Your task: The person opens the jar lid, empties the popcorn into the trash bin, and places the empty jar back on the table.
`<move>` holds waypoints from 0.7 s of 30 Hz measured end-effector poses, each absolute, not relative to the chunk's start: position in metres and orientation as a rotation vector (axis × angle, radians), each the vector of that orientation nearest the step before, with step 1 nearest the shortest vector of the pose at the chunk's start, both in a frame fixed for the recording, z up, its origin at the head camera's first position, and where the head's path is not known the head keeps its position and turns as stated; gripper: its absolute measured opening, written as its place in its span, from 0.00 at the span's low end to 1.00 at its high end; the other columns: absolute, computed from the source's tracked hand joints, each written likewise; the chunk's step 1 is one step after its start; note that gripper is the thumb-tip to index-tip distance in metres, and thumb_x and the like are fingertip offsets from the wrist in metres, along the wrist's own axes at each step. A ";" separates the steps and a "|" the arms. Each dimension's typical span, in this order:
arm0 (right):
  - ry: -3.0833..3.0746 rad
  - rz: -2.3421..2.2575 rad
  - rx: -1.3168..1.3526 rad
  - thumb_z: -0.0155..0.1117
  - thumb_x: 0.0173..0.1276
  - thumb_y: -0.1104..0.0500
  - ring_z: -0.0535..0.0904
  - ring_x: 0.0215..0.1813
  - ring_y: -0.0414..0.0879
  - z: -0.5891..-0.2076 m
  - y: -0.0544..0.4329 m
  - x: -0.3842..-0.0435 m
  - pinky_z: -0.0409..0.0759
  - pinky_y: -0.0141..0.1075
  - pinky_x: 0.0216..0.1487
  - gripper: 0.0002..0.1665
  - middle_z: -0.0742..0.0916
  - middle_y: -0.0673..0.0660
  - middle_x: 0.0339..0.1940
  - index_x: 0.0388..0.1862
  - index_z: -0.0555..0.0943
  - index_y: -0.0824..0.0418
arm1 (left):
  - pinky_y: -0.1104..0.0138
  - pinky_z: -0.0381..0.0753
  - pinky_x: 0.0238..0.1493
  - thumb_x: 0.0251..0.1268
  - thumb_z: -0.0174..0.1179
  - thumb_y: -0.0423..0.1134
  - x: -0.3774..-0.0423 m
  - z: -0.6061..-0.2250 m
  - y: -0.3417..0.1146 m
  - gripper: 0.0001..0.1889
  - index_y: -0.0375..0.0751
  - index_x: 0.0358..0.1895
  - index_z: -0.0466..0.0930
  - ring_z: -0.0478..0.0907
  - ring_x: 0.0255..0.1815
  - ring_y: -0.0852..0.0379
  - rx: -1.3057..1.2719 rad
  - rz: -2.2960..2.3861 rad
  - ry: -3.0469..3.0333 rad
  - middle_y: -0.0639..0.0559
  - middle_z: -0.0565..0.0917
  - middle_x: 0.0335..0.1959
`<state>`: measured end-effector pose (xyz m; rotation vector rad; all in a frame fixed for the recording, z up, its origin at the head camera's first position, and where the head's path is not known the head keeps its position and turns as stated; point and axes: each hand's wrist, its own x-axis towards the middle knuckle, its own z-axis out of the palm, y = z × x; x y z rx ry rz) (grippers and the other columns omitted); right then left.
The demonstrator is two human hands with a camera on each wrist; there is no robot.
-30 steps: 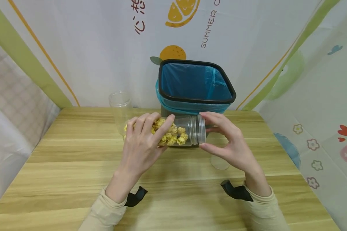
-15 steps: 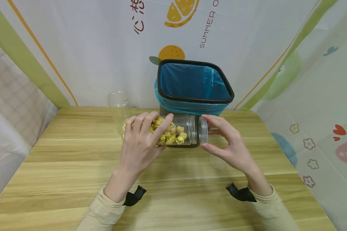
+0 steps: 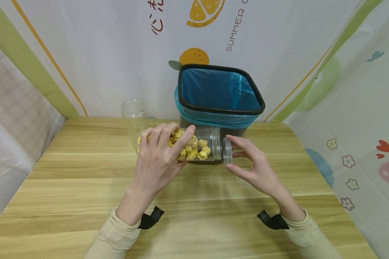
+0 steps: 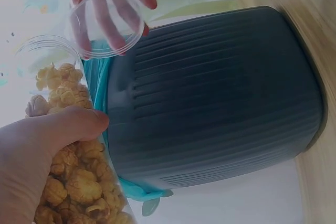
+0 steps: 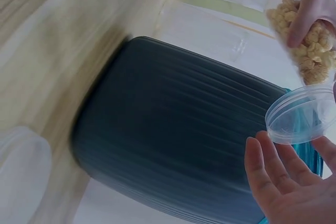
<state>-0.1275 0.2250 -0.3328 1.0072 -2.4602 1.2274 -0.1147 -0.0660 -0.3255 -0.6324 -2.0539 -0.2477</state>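
Note:
A clear jar lies sideways in the air, its open mouth to the right. Caramel popcorn fills much of it. My left hand grips the jar from above, fingers over its far side; the thumb shows along it in the left wrist view. My right hand pinches a clear round lid by its rim, thumb at the near edge. A small gap separates lid and jar mouth. In the right wrist view, the lid sits at the fingertips. My palm hides the jar's base end.
Behind the jar stands a dark bin with a blue liner and black rim. A tall clear jar stands upright at the back left. Another clear round lid lies on the wooden table, partly behind my right hand.
My right hand has drawn the lid off the jar's mouth, to the right and slightly toward me. My left hand keeps the jar nearly still.

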 end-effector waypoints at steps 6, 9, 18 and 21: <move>-2.523 1.204 1.021 0.75 0.63 0.67 0.79 0.65 0.40 -0.343 0.225 -0.130 0.86 0.39 0.57 0.47 0.76 0.57 0.74 0.79 0.66 0.53 | 0.47 0.71 0.54 0.33 0.87 0.49 -0.114 -0.324 -0.068 0.53 0.56 0.71 0.71 0.73 0.57 0.42 -0.629 -0.247 -2.052 0.42 0.77 0.57; -2.576 1.151 1.026 0.75 0.64 0.64 0.80 0.64 0.43 -0.350 0.226 -0.131 0.87 0.43 0.55 0.47 0.78 0.56 0.72 0.79 0.66 0.51 | 0.48 0.71 0.55 0.35 0.86 0.50 -0.113 -0.323 -0.069 0.52 0.56 0.72 0.70 0.73 0.58 0.42 -0.624 -0.237 -2.079 0.43 0.77 0.58; -2.726 0.960 1.000 0.77 0.64 0.56 0.84 0.59 0.48 -0.364 0.229 -0.130 0.87 0.43 0.53 0.44 0.81 0.55 0.67 0.77 0.69 0.53 | 0.49 0.71 0.55 0.35 0.86 0.51 -0.112 -0.323 -0.069 0.52 0.57 0.71 0.70 0.73 0.58 0.43 -0.620 -0.225 -2.089 0.43 0.77 0.58; -2.780 0.901 0.986 0.76 0.65 0.53 0.84 0.58 0.48 -0.369 0.229 -0.128 0.87 0.44 0.53 0.42 0.81 0.56 0.67 0.76 0.71 0.54 | 0.49 0.70 0.55 0.34 0.87 0.52 -0.112 -0.323 -0.069 0.53 0.57 0.72 0.70 0.73 0.58 0.43 -0.618 -0.223 -2.088 0.43 0.77 0.58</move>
